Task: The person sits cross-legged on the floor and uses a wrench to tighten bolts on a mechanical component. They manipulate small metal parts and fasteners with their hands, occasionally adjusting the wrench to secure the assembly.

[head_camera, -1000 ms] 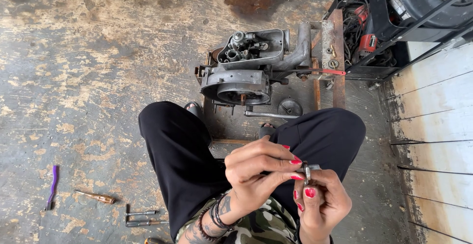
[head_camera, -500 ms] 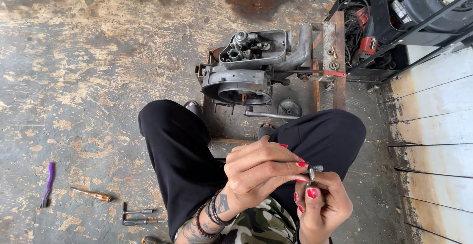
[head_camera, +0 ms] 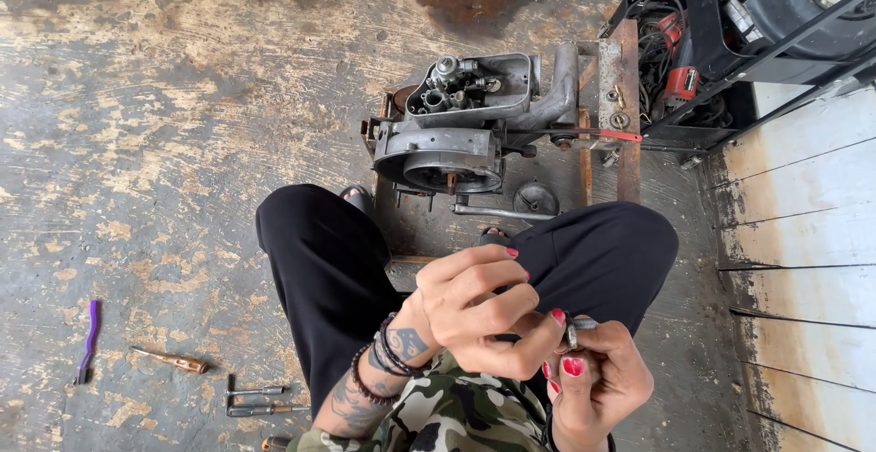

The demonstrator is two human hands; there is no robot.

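Seated low over a worn concrete floor (head_camera: 182,142), black-trousered knees spread wide. Both hands up close at the lap: left hand (head_camera: 479,311) curled over from above, fingers bent and pinching down onto a small metal part (head_camera: 573,329). Right hand (head_camera: 598,384) cupped beneath, fingertips closed on the same part from below. Held between the 2 hands, just above the right thigh; possibly a short fitting or bolt, too small to call for sure. Red nails, dark bead bracelets on the left wrist, camouflage shirt at the bottom edge.

Ahead, past the knees, a grey engine block (head_camera: 465,124) on a rusty metal stand (head_camera: 625,96), well apart from the hands. Off to the left on the floor: a purple-handled tool (head_camera: 88,338), a brown-handled screwdriver (head_camera: 173,359), 2 small metal tools (head_camera: 260,399) near the left leg. Black rack (head_camera: 730,41) with cables upper right.
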